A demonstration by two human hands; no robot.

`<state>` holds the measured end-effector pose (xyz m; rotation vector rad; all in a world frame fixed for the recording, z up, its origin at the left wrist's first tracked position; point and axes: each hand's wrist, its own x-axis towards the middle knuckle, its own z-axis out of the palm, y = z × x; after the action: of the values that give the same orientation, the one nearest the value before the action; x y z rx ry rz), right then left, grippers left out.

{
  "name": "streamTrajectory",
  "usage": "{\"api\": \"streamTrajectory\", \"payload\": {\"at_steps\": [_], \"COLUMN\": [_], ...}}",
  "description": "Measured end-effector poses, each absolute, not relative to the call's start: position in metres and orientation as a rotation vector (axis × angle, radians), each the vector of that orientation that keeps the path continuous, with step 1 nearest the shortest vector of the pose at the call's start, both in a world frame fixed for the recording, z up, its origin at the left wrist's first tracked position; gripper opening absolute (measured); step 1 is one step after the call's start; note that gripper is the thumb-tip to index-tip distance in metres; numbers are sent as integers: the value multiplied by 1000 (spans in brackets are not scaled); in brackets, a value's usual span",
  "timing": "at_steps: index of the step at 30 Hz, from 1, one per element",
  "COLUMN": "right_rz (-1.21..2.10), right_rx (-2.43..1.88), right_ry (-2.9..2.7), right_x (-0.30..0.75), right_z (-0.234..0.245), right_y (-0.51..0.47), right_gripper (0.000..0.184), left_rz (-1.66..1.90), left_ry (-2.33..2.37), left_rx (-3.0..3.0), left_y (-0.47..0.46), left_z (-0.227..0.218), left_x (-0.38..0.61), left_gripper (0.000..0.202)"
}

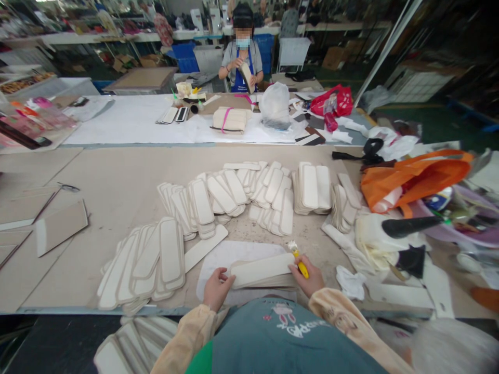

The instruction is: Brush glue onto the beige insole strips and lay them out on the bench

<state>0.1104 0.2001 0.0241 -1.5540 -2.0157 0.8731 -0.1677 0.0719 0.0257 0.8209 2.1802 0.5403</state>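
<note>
In front of me lies a small stack of long white rounded panels on a white sheet. My left hand grips the left end of the top panel, thumb and fingers closed at its edge. My right hand is closed around a yellow-handled brush with a pale, clotted tip pointing away from me. Fingertips of that hand also touch the panel's right end. Just left of the sheet, a single strip lies slanted beside a fanned pile of panels.
More panel piles spread across the table's middle. To the right are a white container, crumpled tissue and an orange bag. Brown boards lie left. A co-worker handles a piece across the table.
</note>
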Motion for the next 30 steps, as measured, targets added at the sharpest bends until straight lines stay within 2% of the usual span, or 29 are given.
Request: {"api": "streamTrajectory", "payload": {"at_steps": [5,18,30], "right_rz": [871,866,634], "right_rx": [-1565,-1570,-1624], "right_ry": [-2010,-2119,-2241], "right_x": [109,118,130], "right_z": [24,23,18], "right_y": [200,201,194], "right_gripper": [27,15,12], "left_rz": [544,463,393], "left_ry": [2178,2172,2143], "left_rx": [799,804,925], "left_y": [70,73,79], "left_z": [21,20,19], "left_x": [-165,-163,-168], "left_gripper": [31,13,12]}}
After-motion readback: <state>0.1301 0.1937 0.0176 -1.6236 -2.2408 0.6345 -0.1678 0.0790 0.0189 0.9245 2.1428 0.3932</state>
